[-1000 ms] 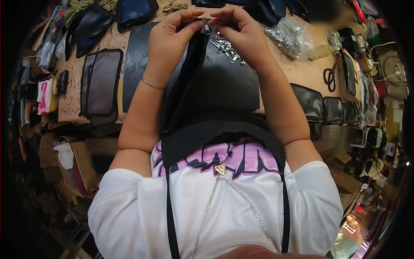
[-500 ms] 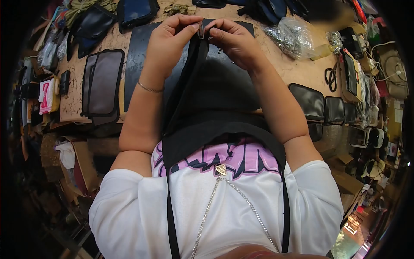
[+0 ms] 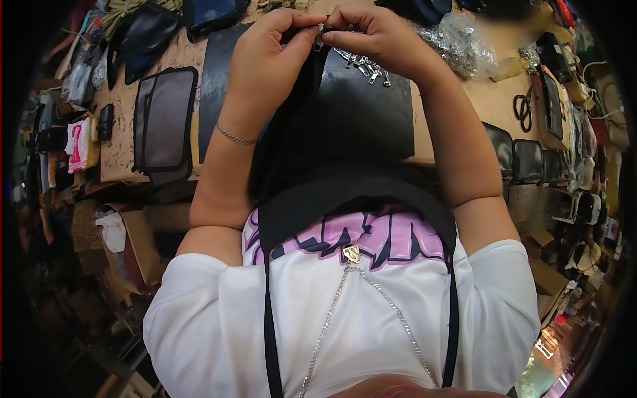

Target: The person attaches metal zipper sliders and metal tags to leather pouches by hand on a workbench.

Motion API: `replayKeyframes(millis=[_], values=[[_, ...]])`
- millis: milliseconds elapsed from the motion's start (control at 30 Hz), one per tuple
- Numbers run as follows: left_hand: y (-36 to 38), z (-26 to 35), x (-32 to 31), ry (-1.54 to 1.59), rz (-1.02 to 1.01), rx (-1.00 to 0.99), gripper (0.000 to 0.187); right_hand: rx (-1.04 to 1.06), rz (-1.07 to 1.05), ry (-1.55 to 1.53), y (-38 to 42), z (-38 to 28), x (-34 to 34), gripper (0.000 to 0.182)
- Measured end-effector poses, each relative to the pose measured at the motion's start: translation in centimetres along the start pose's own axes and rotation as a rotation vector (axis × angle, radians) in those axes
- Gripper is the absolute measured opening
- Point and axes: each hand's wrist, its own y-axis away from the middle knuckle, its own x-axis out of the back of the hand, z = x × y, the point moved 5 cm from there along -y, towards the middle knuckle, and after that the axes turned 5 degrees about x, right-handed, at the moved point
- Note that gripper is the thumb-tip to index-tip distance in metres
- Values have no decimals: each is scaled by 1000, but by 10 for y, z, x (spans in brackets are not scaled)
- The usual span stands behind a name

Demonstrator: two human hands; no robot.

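Brown table (image 3: 499, 103) and black mat (image 3: 371, 126) filled the cluttered workroom's near side. Above the mat, the left hand (image 3: 269, 56) and right hand (image 3: 385, 40) met, thumbs and fingers pinched at the top of a dark zipper strip (image 3: 312, 74), a silver tab (image 3: 318, 46) dangling there. Loose metal tabs (image 3: 368, 67) lay on the mat. Farther right, a clear plastic bag (image 3: 464, 50) contained shiny silvery pieces. At lower left, an open cardboard box (image 3: 144, 242) had white material (image 3: 113, 232) over its edge.
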Motion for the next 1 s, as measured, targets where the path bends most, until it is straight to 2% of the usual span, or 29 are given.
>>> replayKeyframes(millis=[33, 67, 267, 367, 467, 567, 633, 700, 733, 833, 933, 1000], values=[[0, 1, -1, -11, 5, -19, 18, -25, 0, 48, 0, 0, 1, 9], [0, 4, -1, -35, -2, -15, 18, 232, 36, 171, -4, 0, 4, 16], [-2, 7, -4, -132, -39, -63, 17, 15, -126, 171, -4, -7, 8, 18], [-2, 4, -8, -149, 4, -130, 16, 38, -142, 192, -6, -4, 10, 20], [-2, 1, -8, -136, 23, -86, 17, 15, -52, 319, -4, -7, 12, 18], [-2, -9, -6, -23, 43, -10, 17, -31, 219, -137, 3, 17, -4, 14], [-2, -12, -7, 29, 66, -2, 15, 3, 373, -183, 6, 20, -15, 7], [-2, -10, -14, 230, 119, 128, 5, 91, 502, -349, 9, 27, -23, 10], [-1, -9, -15, 331, 145, 193, 4, 103, 528, -371, 9, 30, -26, 14], [-3, -7, -14, 342, 120, 240, 6, 126, 577, -422, 10, 33, -28, 24], [-4, -5, -10, 237, 96, 197, 9, 128, 570, -421, 10, 26, -28, 28], [-5, -15, -11, 314, 134, 80, 14, 137, 576, -397, 10, 23, -28, 29]])
